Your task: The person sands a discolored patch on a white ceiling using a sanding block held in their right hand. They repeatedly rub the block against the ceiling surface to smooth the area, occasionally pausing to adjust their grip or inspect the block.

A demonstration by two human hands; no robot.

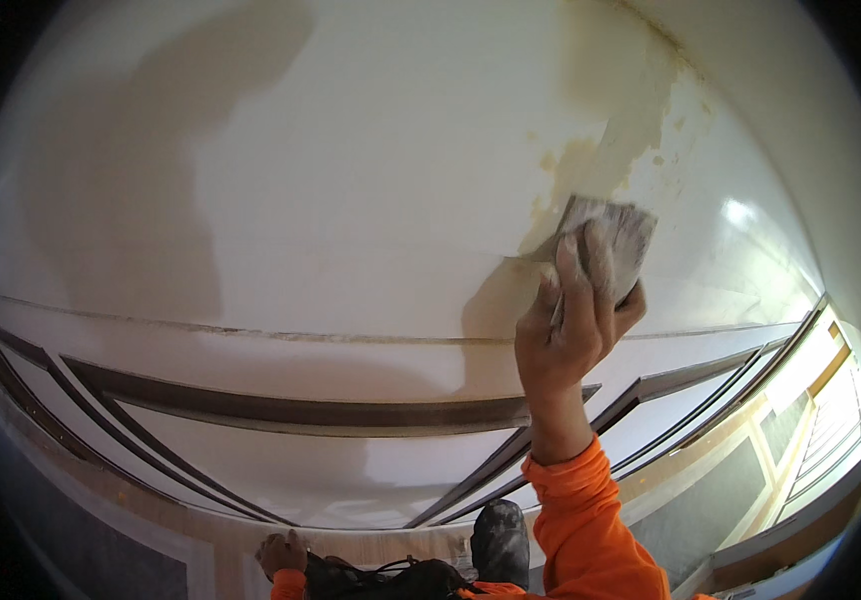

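My right hand (576, 310) is raised against the white wall (351, 200), its fingers spread over a dusty grey-brown piece of sandpaper (633, 235) and closed on it. The sheet lies flat to the wall, just below a patch (591, 165) of tan stains and bare, rough plaster. White dust coats the fingers. Low down on the left, my left hand (281, 555) hangs beside my body, its fingers curled in, and nothing shows in it. Both arms wear orange sleeves.
Dark brown trim (301, 410) frames panels along the lower wall, under a rough horizontal seam (251, 332). A dusty dark shoe (501, 540) stands near the wall's foot. Grey sheets (701, 510) cover parts of the floor. Bright light enters by an opening (841, 400) at right.
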